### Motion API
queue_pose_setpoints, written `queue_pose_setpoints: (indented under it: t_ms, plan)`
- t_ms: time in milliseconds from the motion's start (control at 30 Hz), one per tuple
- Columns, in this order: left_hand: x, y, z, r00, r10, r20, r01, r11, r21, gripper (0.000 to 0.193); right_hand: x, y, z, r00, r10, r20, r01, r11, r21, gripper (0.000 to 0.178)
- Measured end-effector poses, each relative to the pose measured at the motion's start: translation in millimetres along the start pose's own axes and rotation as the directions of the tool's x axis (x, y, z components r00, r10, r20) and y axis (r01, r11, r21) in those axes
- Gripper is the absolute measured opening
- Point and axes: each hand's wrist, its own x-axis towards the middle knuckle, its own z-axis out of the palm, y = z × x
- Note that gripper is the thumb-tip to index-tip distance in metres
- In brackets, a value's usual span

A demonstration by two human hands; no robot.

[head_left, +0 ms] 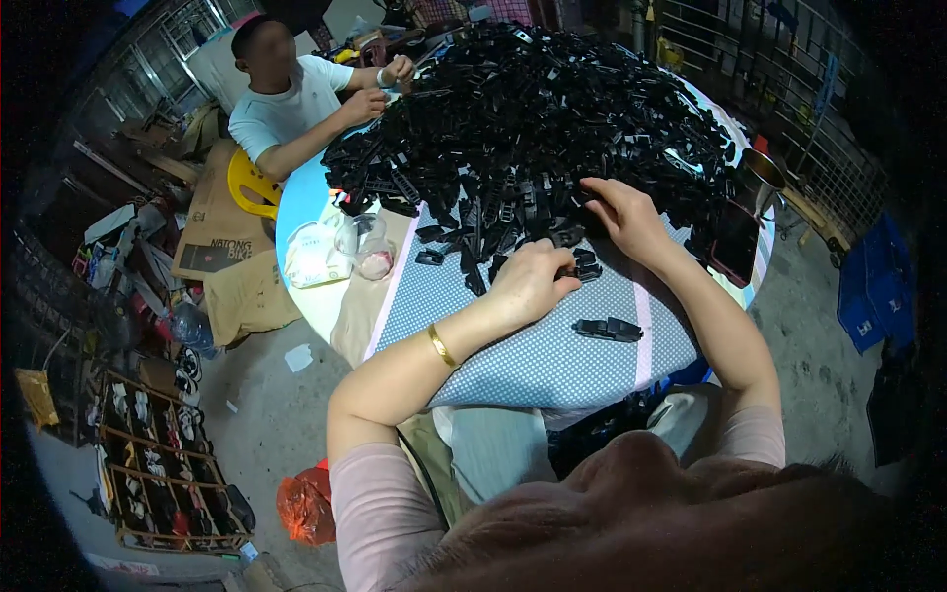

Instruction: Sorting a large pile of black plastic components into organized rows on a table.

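Observation:
A large heap of small black plastic parts (533,109) covers the far side of a round table. At its near edge my left hand (533,280), with a gold bangle on the wrist, has its fingers curled. A black plastic part (589,265) shows at its thumb and forefinger, partly hidden by them. My right hand (627,219) reaches into the heap's near right edge, thumb and forefinger apart, with no part visible between them. One longer black clip-like piece (608,330) lies apart on the patterned cloth (503,360), nearer to me.
Across the table at the left, another person (296,104) handles parts at the heap. Clear plastic cups (367,242) and a white packet (316,257) stand on the left side. At the right are a phone-like dark slab (735,243) and a metal cup (758,176).

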Motion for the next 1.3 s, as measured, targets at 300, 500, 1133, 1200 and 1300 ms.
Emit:
queue_pose_setpoints:
  t_ms: [300, 500, 1133, 1200, 1300]
  plan:
    - [-7, -12, 8, 0.992, 0.086, -0.09, -0.08, 0.994, 0.073, 0.023, -6, -29, -18, 0.874, -0.065, 0.482, -0.171, 0.886, 0.43, 0.02]
    - [-7, -7, -6, 0.998, 0.048, -0.047, -0.049, 0.999, -0.011, 0.02, -9, -24, -20, 0.811, -0.017, 0.585, -0.233, 0.907, 0.35, 0.024]
    - [-1, -11, -5, 0.999, 0.014, -0.038, -0.015, 0.999, -0.032, 0.02, -22, -20, -29, 0.891, -0.172, 0.42, 0.158, 0.985, 0.067, 0.028]
    - [1, -9, -4, 0.999, -0.022, 0.043, 0.027, 0.993, -0.116, 0.021, -29, -21, -16, 0.888, -0.204, 0.411, 0.128, 0.97, 0.205, 0.029]
    - [-1, -8, -3, 0.999, 0.033, 0.004, -0.033, 0.999, -0.037, 0.022, -30, -26, -16, 0.897, -0.204, 0.393, 0.154, 0.976, 0.155, 0.028]
